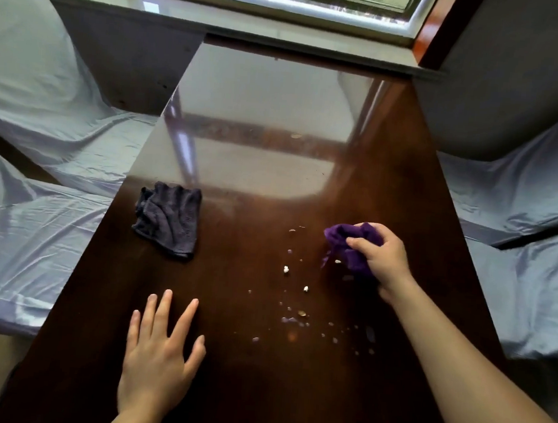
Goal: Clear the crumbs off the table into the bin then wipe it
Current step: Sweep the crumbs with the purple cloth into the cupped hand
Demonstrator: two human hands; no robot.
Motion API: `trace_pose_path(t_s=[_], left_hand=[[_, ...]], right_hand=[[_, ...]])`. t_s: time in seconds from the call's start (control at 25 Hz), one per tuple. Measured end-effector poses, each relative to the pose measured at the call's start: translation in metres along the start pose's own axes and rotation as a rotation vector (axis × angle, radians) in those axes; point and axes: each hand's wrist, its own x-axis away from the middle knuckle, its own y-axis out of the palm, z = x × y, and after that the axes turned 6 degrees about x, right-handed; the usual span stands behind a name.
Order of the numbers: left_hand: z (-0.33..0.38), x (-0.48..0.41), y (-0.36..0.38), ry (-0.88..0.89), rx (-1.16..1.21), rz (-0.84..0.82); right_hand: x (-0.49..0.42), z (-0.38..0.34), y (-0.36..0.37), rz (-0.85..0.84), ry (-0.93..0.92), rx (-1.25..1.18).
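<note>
A long dark wooden tabletop (pixel 390 159) is seen from its near end; its long axis runs away from the viewer toward a window sill (pixel 251 21).

Two cloths are counted. A purple cloth (pixel 351 246) is bunched in the right hand (pixel 383 261), whose fingers are closed around it; the cloth is pressed to the tabletop on the right side, with its loose end pointing left toward the crumbs. A dark grey cloth (pixel 169 222) lies crumpled and untouched on the left part of the tabletop, well apart from both hands; its longer side runs roughly toward the window.

The left hand (pixel 158 358) is laid flat on the near left of the tabletop, palm down, fingers spread and pointing away toward the window. Nothing is held in it.

The crumbs (pixel 298 298) are scattered in a loose band between the purple cloth and the near right part of the tabletop. The band runs roughly along the long axis of the tabletop. Two larger white pieces are distinguished; the smaller bits are too many and too faint to count exactly.

Seats covered in pale blue fabric (pixel 34 194) are seen along both sides.
</note>
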Motion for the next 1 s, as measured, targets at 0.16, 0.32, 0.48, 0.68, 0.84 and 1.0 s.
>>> trace_pose_path(t_s=[0.16, 0.32, 0.48, 0.68, 0.84, 1.0], left_hand=[[0.001, 0.0, 0.0, 0.002, 0.014, 0.004], [0.002, -0.002, 0.0, -0.002, 0.03, 0.014], [0.003, -0.002, 0.001, 0.006, 0.048, 0.035], [0.006, -0.003, -0.002, 0.001, 0.049, 0.038], [0.007, -0.002, -0.003, 0.0, 0.033, 0.035], [0.005, -0.002, -0.003, -0.001, 0.035, 0.029]], right_hand=[[-0.005, 0.01, 0.013, 0.104, -0.1, 0.696], [0.039, 0.015, 0.027, -0.281, -0.246, 0.81], [0.08, 0.025, 0.032, -0.41, -0.268, 0.628], [0.021, 0.002, 0.017, -0.076, -0.173, 0.346], [-0.003, -0.004, 0.043, -0.16, -0.23, 0.656], [0.041, 0.008, 0.065, -0.422, -0.45, 0.788]])
